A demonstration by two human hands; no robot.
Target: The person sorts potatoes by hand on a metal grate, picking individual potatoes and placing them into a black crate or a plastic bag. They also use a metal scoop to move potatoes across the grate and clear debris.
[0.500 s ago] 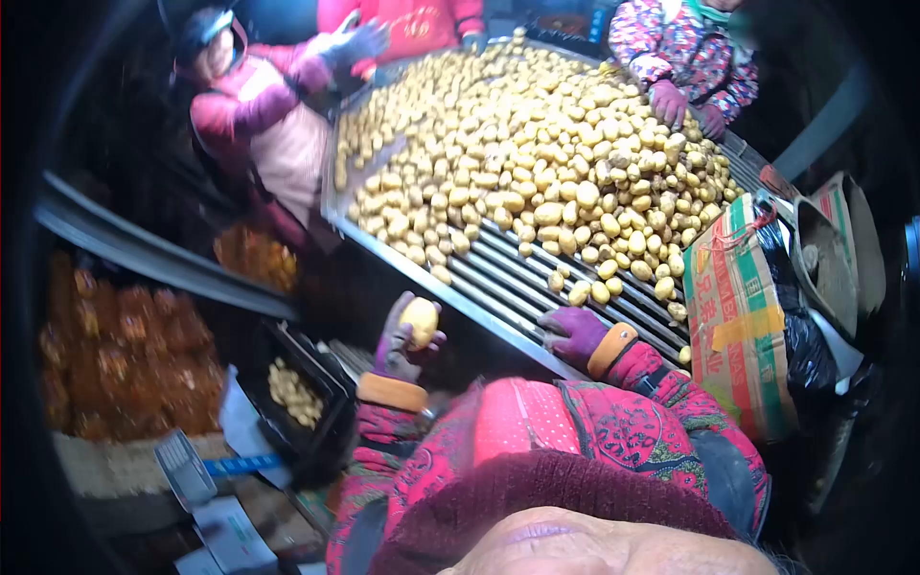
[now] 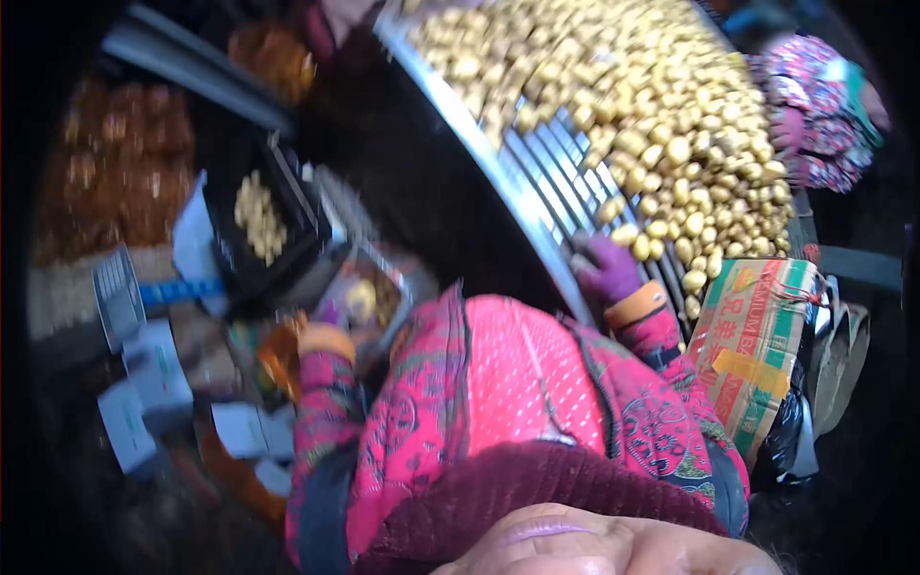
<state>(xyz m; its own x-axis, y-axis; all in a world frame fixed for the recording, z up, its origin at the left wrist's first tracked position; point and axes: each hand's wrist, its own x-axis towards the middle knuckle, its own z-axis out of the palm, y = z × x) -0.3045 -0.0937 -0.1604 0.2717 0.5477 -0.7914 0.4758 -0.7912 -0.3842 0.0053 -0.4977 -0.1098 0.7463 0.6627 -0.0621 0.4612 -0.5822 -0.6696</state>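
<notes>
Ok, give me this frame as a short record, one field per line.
left hand: gloved, blurred, beside a pale potato at an open container; grip unclear
right hand: gloved, at the near edge of the slatted table, no potato visible in it
potato heap: spread over the table, some slats bare
dark crate: left side, potatoes inside
banana carton: right, beside the table
co-worker: patterned sleeves, beyond the heap

Head-worn view, facing steeply downward
</notes>
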